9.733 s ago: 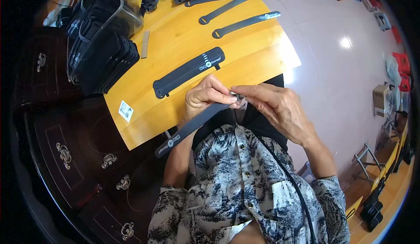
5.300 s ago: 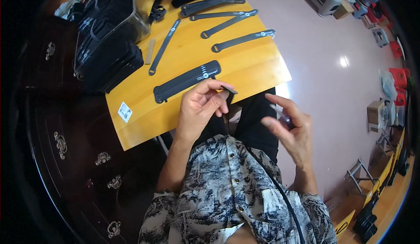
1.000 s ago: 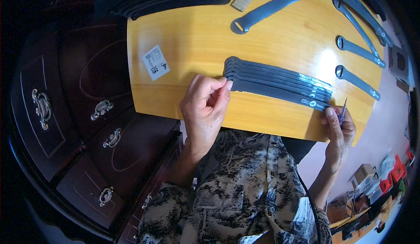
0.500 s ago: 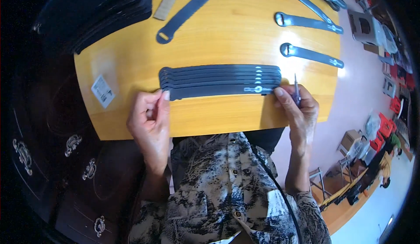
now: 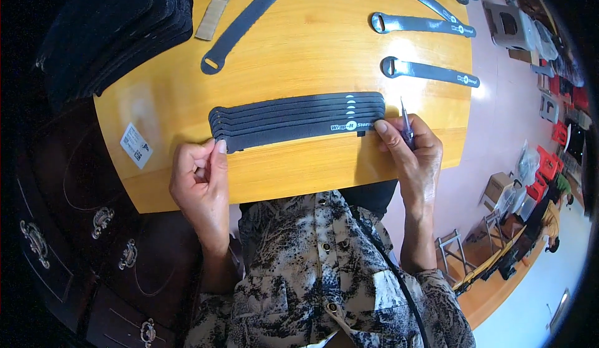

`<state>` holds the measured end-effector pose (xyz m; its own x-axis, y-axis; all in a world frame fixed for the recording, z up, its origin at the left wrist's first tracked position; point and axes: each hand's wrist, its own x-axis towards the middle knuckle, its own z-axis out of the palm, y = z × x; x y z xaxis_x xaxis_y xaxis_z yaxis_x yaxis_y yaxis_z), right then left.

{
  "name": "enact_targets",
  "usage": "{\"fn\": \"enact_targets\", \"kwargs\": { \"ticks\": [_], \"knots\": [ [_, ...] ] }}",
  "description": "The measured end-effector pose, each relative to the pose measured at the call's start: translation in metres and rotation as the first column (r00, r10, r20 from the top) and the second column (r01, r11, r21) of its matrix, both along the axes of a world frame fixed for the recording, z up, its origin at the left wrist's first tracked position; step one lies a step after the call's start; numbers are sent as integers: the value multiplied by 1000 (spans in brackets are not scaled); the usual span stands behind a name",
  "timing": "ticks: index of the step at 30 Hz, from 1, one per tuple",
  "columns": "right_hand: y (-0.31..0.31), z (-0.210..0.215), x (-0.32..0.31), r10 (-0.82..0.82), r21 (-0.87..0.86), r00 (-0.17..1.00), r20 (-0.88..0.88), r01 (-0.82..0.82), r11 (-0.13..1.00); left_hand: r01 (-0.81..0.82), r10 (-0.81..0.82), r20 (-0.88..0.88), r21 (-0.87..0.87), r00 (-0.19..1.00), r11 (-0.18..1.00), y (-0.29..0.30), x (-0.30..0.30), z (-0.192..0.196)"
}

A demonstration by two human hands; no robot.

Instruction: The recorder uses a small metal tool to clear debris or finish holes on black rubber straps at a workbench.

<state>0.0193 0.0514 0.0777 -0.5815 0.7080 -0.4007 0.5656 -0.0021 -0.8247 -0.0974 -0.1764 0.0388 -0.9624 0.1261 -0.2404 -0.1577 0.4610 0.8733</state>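
A fanned stack of several dark grey straps [image 5: 293,118] lies flat across the yellow wooden tabletop [image 5: 299,54]. My left hand [image 5: 201,179] touches the stack's left end with thumb and fingertip pressed at its edge. My right hand [image 5: 412,154] presses its thumb on the stack's right end and holds a thin metal tool [image 5: 405,120] between the fingers, tip pointing away from me.
Single grey straps with slotted ends lie farther back: one diagonal [image 5: 249,20], two at the right [image 5: 424,23] [image 5: 430,71]. A tan strip [image 5: 218,6] lies beside a pile of black pads [image 5: 118,29] at the back left. A white sticker [image 5: 136,145] sits near the table's left edge. Dark drawers [image 5: 93,223] stand left.
The view has shifted so the stack sits more level and central. My hands stay at its two ends, the left one a little closer to the strap tips.
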Motion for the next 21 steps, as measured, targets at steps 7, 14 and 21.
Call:
{"fn": "enact_targets", "kwargs": {
  "ticks": [7,14,21],
  "knots": [
    [-2,-3,0,5,52,1000,30,-6,999,3,-3,16,0,1000,1000,0,0,4],
    [-2,0,-3,25,109,995,95,-35,993,21,-21,12,19,1000,1000,1,-2,2],
    [2,-5,-5,76,111,991,110,-88,990,18,-20,38,62,999,998,2,-11,10]
  ]
}}
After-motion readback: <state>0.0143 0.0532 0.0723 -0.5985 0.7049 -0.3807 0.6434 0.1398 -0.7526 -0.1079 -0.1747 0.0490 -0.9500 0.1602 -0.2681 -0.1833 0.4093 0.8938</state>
